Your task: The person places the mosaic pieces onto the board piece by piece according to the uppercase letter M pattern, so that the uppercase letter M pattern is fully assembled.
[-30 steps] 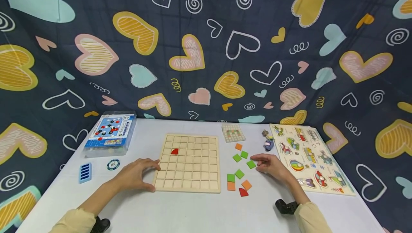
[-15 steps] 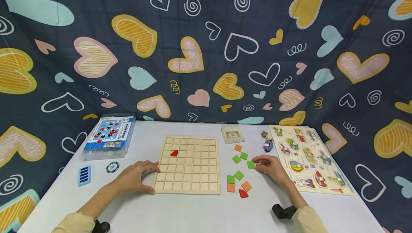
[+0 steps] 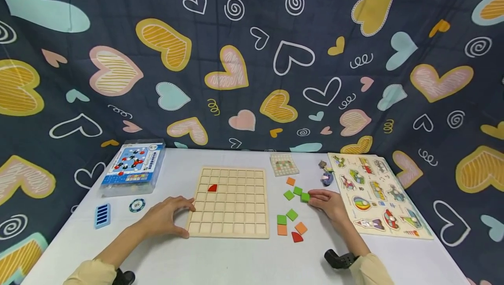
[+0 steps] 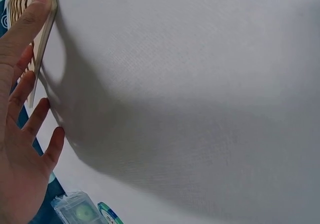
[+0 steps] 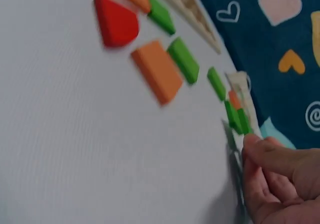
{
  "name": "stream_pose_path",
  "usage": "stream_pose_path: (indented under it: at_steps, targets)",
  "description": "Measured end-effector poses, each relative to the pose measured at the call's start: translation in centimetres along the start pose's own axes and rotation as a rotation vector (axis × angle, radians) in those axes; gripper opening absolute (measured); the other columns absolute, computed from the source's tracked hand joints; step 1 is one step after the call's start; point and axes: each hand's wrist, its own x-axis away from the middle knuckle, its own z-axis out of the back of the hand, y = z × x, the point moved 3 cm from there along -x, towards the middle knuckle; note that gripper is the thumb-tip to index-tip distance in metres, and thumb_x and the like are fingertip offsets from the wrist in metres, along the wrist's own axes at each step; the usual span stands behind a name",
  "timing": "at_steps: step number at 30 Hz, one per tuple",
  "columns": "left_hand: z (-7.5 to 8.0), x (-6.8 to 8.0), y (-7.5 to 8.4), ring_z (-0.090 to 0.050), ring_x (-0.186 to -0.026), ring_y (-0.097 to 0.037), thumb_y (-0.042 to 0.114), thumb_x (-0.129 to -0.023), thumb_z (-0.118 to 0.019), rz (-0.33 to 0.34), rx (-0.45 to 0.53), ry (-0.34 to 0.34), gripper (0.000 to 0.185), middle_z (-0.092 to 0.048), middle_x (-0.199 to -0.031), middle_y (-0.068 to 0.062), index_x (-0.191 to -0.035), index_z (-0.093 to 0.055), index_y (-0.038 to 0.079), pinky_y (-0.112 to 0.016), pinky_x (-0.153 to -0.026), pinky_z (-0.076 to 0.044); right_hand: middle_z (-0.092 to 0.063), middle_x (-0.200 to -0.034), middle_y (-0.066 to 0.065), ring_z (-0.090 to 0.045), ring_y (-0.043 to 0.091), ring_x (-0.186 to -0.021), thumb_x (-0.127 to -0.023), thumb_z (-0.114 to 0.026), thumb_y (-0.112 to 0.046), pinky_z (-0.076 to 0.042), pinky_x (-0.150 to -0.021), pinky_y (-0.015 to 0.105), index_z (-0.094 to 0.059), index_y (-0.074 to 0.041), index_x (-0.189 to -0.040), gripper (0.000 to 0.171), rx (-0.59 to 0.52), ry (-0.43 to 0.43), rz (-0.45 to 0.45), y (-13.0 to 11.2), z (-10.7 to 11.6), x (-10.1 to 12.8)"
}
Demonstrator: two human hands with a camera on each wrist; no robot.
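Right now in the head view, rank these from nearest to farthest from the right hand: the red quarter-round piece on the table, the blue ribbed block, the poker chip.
Measured from the right hand:
1. Red quarter-round piece, on the table just in front of the hand and to its left.
2. Poker chip, far left, beyond the wooden grid board.
3. Blue ribbed block, farther left still, near the table's left edge.

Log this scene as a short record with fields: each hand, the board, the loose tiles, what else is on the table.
left hand: rests against the left edge of the grid board, fingers fairly straight
right hand: fingertips on a green tile
board: wooden grid, one red piece seated near its upper left
loose tiles: green, orange and one red tile, scattered right of the board
pattern card: behind the tiles
peg puzzle: far right
blue box: far left
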Motion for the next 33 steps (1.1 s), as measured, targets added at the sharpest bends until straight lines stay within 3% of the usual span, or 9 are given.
stream_pose_path:
  at_steps: [10,19,28,33]
  targets:
    - [-0.1,-0.1,-0.1,-0.05,-0.12,-0.036,0.054,-0.055,-0.085,0.052,0.017,-0.023,0.061,-0.057,-0.134,-0.003,-0.106,-0.064,0.028,-0.059,-0.093,-0.043,-0.069,-0.104,0.022,-0.069,0.012,-0.086,-0.083,-0.067,0.007,-0.056,-0.073,0.023,-0.06,0.014,-0.114,0.032,-0.093,-0.019,-0.028,-1.4,-2.6,-0.3]
    - [0.0,-0.2,0.1,-0.051,-0.118,-0.036,0.053,-0.055,-0.085,0.028,-0.001,-0.021,0.061,-0.058,-0.133,-0.004,-0.106,-0.064,0.027,-0.058,-0.091,-0.045,-0.071,-0.098,0.018,-0.068,0.013,-0.082,-0.079,-0.07,0.009,-0.056,-0.072,0.023,-0.066,0.01,-0.106,0.028,-0.105,0.002,-0.017,-2.6,-6.8,-1.1]
    - [0.0,-0.2,0.1,-0.052,-0.116,-0.035,0.052,-0.055,-0.085,0.027,-0.009,-0.023,0.06,-0.058,-0.132,-0.003,-0.105,-0.063,0.027,-0.056,-0.09,-0.046,-0.071,-0.094,0.023,-0.07,0.025,-0.085,-0.075,-0.072,0.012,-0.057,-0.071,0.026,-0.068,0.01,-0.099,0.025,-0.076,-0.043,0.114,-3.8,-11.1,-2.2]
    - [0.0,-0.3,0.1,-0.053,-0.115,-0.035,0.051,-0.056,-0.085,0.016,-0.006,-0.022,0.06,-0.059,-0.131,-0.004,-0.106,-0.063,0.026,-0.056,-0.091,-0.046,-0.07,-0.093,0.024,-0.069,0.031,-0.088,-0.076,-0.072,0.011,-0.057,-0.074,0.03,-0.068,0.01,-0.1,0.024,-0.073,-0.074,0.136,-4.3,-13.0,-2.6]
